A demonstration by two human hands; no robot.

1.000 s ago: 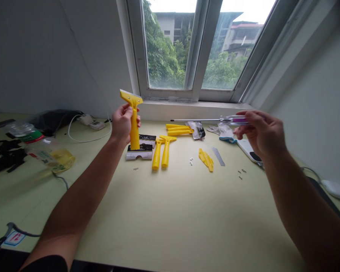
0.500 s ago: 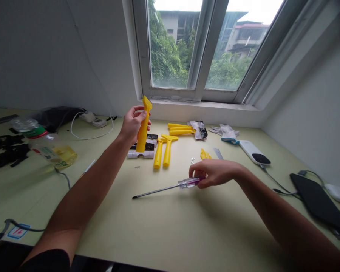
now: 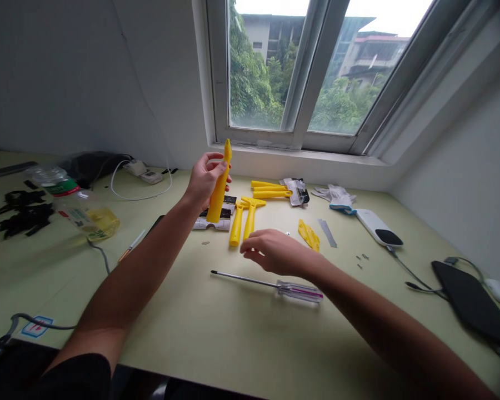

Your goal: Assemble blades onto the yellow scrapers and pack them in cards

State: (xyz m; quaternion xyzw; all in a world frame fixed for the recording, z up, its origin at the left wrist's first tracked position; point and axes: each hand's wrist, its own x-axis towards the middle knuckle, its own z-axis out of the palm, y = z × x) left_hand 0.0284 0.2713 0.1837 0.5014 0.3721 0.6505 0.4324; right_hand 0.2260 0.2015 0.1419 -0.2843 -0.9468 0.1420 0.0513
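Observation:
My left hand (image 3: 208, 178) is closed around a yellow scraper handle (image 3: 219, 200), held upright above the table with its narrow edge turned to me. Over the table, my right hand (image 3: 269, 250) hovers with loosely bent fingers and the thumb apart; nothing shows in it. Just below it a screwdriver (image 3: 300, 291) with a clear and purple handle lies flat, tip to the left. Two yellow scrapers (image 3: 236, 228) lie behind the right fingers, one partly covered by them. To the right are yellow plastic head pieces (image 3: 309, 234) and a flat metal blade (image 3: 328, 232).
Small screws (image 3: 362, 257) lie right of the blade. Behind are more yellow scrapers (image 3: 270, 191), a packet (image 3: 296, 191) and gloves (image 3: 335, 195). Small boxes (image 3: 223, 223) sit beneath the left hand. A bottle (image 3: 83, 211) leans at left; a phone (image 3: 470, 300) and cables lie at right.
My right hand has let go of the screwdriver, which now rests on the table, and has moved left. The scraper handle in my left hand has turned edge-on.

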